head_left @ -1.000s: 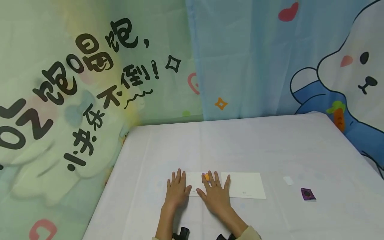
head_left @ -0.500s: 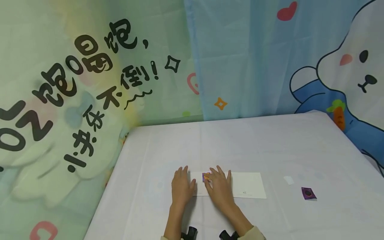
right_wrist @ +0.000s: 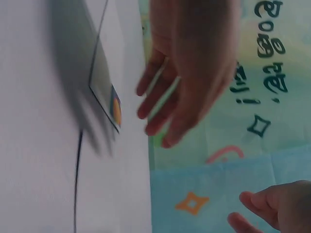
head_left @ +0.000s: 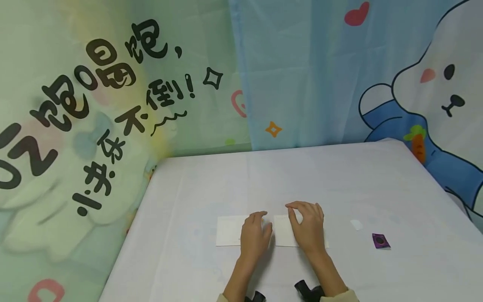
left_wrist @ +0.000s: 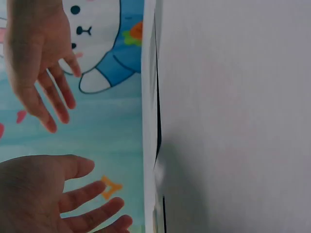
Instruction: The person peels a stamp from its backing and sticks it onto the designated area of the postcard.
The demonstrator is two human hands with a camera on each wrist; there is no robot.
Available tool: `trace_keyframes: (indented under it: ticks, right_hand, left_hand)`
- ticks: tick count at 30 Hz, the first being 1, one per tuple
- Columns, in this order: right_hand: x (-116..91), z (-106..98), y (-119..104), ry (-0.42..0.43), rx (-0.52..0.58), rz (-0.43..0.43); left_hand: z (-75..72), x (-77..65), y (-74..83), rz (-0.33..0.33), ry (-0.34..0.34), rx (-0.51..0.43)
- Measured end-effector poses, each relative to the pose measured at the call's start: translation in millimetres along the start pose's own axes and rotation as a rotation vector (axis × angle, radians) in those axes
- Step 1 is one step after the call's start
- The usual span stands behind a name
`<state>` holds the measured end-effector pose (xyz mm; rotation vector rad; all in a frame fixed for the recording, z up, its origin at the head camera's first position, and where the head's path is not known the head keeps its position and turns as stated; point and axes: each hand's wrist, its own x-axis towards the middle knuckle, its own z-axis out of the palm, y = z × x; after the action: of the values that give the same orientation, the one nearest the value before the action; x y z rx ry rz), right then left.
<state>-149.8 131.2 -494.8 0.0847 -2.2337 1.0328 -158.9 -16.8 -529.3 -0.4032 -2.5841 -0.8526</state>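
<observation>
In the head view my left hand (head_left: 255, 235) is over the right part of a white card (head_left: 228, 230), its fingers loosely bent and holding nothing. My right hand (head_left: 308, 228) hovers over a second white card (head_left: 283, 230) just to the right, thumb and forefinger apart with nothing between them. A small orange and purple sticker (right_wrist: 115, 107) shows at one corner of the left card in the right wrist view; from the head it is hidden behind the left hand. Both hands appear raised off the table in the wrist views.
To the right of the cards, a small white scrap (head_left: 356, 225) and a purple square sticker (head_left: 381, 241) with a dark round mark lie on the white-covered table (head_left: 196, 184). Printed curtains (head_left: 294, 75) stand behind the far edge.
Both hands have lifted and shifted right. The right hand has left the sticker on the left card for the right card; the left hand has moved from that card's left end to its right part.
</observation>
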Motion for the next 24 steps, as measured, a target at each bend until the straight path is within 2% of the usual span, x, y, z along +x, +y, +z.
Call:
trace_keyframes:
  ticks: [2,5,9,12,14,16,19,22,24]
  right_hand:
    - [2.6,-11.2,5.6,0.039,-0.002,-0.006]
    - [3.5,-31.0,19.4,0.110,-0.067,0.023]
    - [-1.4,-62.6,47.4,0.209,-0.181,0.121]
    - [-8.7,-88.2,71.7,0.243,-0.218,0.204]
    - [-15.2,-104.8,87.2,0.210,-0.247,0.266]
    - [-22.5,-119.3,100.6,0.137,-0.283,0.333]
    - [-33.9,-136.3,117.5,-0.053,-0.348,0.398]
    - [-43.1,-147.6,129.4,-0.224,-0.382,0.419]
    - [-47.8,-152.7,135.4,-0.288,-0.402,0.399]
  left_hand:
    - [5.1,-1.0,3.8,0.028,-0.043,-0.011]
    - [13.4,-1.4,6.7,0.089,-0.111,0.005]
    - [19.8,-2.5,8.8,0.142,-0.202,0.023]
    - [21.9,-3.9,9.6,0.166,-0.261,0.033]
    - [24.6,-4.8,9.0,0.194,-0.292,0.038]
    - [27.6,-6.3,7.9,0.237,-0.318,0.045]
    - [31.6,-8.4,7.1,0.290,-0.357,0.047]
    - [33.5,-10.2,7.5,0.333,-0.387,0.052]
    - [33.5,-10.7,8.6,0.354,-0.400,0.055]
